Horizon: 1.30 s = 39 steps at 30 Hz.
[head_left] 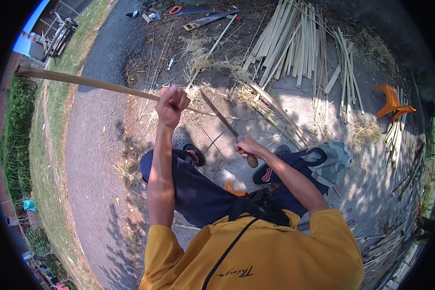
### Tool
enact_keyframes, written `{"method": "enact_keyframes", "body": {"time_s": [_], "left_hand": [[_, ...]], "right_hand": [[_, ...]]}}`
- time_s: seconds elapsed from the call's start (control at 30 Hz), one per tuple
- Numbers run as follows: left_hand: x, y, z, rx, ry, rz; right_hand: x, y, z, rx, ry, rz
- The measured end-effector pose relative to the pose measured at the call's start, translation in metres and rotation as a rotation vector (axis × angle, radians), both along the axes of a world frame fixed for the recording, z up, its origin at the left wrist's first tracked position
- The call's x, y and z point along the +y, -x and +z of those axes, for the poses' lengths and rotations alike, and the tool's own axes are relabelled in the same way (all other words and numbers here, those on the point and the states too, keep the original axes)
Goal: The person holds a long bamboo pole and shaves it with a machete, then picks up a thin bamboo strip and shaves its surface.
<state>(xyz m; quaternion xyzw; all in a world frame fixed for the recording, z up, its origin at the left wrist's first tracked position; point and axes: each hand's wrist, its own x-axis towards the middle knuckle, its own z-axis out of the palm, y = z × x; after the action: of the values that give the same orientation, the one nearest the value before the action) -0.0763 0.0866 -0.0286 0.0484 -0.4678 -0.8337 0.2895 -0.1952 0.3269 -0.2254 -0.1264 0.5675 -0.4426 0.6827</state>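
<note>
The left hand (172, 107) is clenched round a long wooden strip (101, 84), raised in front of the body; the fist hides the stretch it grips. One part runs out to the upper left, its far end close to the dark rim of the view, and a thinner part emerges beyond the fist towards the knife (221, 115). The right hand (248, 146) grasps the knife's handle, fingers covering much of it, with the butt showing below and the blade slanting up and left. Blade and strip cross in the view; whether they touch I cannot tell.

Below, an orange seat (232, 189) is mostly hidden by the legs and a black pouch (261, 203). A camouflage cloth (331, 164) covers the right knee. The shoes (181, 140) are partly masked by the trousers.

Ahead lies a pile of pale strips (295, 43), cut off at the top, near an orange stool (394, 104) and two saws (210, 21). Small items beside the saws are too small to identify. Shavings (367, 131) blur together on the ground.
</note>
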Motion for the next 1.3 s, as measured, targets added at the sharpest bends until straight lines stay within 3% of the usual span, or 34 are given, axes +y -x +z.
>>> {"method": "enact_keyframes", "body": {"time_s": [0.1, 0.23, 0.33, 0.47, 0.57, 0.6, 0.63, 0.77, 0.93, 1.03, 1.17, 1.3], "left_hand": [[-0.003, 0.0, 0.001, -0.011, 0.025, 0.019], [0.0, 0.006, 0.0, 0.033, 0.001, -0.006], [0.006, 0.008, 0.003, 0.008, 0.0, 0.027], [0.007, 0.01, 0.003, 0.007, -0.023, 0.05], [0.0, 0.005, 0.002, -0.024, -0.01, 0.092], [-0.002, 0.002, -0.001, -0.026, -0.008, 0.086], [-0.007, 0.0, -0.001, -0.023, 0.005, 0.07], [-0.003, -0.004, -0.002, -0.044, -0.009, 0.065], [-0.001, 0.005, 0.002, -0.03, -0.007, 0.046], [0.003, 0.004, 0.001, -0.023, 0.003, 0.057], [0.002, 0.004, 0.003, -0.011, 0.04, 0.021], [0.002, 0.014, 0.002, -0.035, 0.044, -0.014]], "right_hand": [[-0.003, 0.006, 0.011, -0.055, 0.025, 0.005], [-0.003, 0.002, 0.068, 0.006, 0.156, 0.08], [-0.004, 0.0, 0.049, -0.106, 0.244, 0.065], [0.005, 0.001, 0.0, 0.043, 0.089, 0.062], [-0.003, -0.007, -0.013, -0.033, 0.09, 0.05], [-0.004, -0.013, -0.014, -0.113, 0.09, 0.036], [-0.007, -0.015, 0.001, -0.008, 0.049, 0.009], [-0.009, -0.019, 0.061, 0.001, 0.092, 0.025], [-0.009, -0.015, 0.056, 0.022, 0.189, 0.037], [0.003, -0.002, -0.004, 0.424, 0.0, 0.093], [0.02, 0.016, -0.027, 0.279, -0.094, 0.007], [0.01, 0.008, 0.015, 0.149, -0.03, -0.028]]}}
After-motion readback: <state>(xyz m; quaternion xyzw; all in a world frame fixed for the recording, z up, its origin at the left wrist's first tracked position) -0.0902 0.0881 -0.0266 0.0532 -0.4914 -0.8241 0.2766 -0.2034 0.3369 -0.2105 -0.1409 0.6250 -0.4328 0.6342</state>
